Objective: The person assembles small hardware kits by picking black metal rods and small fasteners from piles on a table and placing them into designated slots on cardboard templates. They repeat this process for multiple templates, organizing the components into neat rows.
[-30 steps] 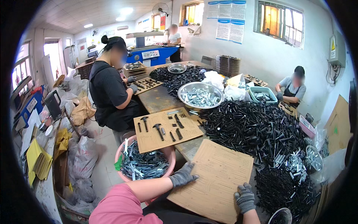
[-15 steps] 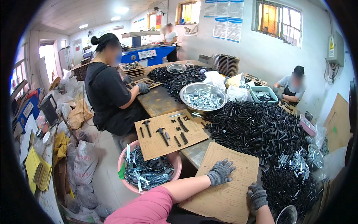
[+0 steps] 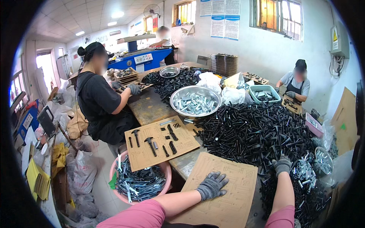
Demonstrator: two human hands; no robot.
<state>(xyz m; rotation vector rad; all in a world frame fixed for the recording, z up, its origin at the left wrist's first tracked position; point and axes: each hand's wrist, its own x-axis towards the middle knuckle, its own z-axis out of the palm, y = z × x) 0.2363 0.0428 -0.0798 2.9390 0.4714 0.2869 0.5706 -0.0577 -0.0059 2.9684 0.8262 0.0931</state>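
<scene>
Flat on a brown cardboard sheet (image 3: 232, 192) printed with part outlines rests my left hand (image 3: 212, 186), in a grey glove with the fingers spread. My right hand (image 3: 282, 166), gloved the same way, reaches into the right side of a big heap of black bolts (image 3: 243, 133); its fingertips are among the parts, and whether they grip one cannot be made out. Shiny metal sleeves (image 3: 305, 171) lie just right of that hand. Left of my sheet, another cardboard sheet (image 3: 182, 146) carries black T-headed bolts (image 3: 150, 144), smaller black pieces and a wrench.
A pink tub (image 3: 167, 178) of wrenches stands below the table's left edge. Behind the heap sit a steel bowl (image 3: 195, 100) of silver sleeves and a green basket (image 3: 263, 93). Co-workers (image 3: 100, 91) (image 3: 294, 85) handle boards at left and far right.
My right hand has left the cardboard's right edge and moved forward and right into the black bolts. My left hand stays flat on the sheet. The whole view has shifted slightly.
</scene>
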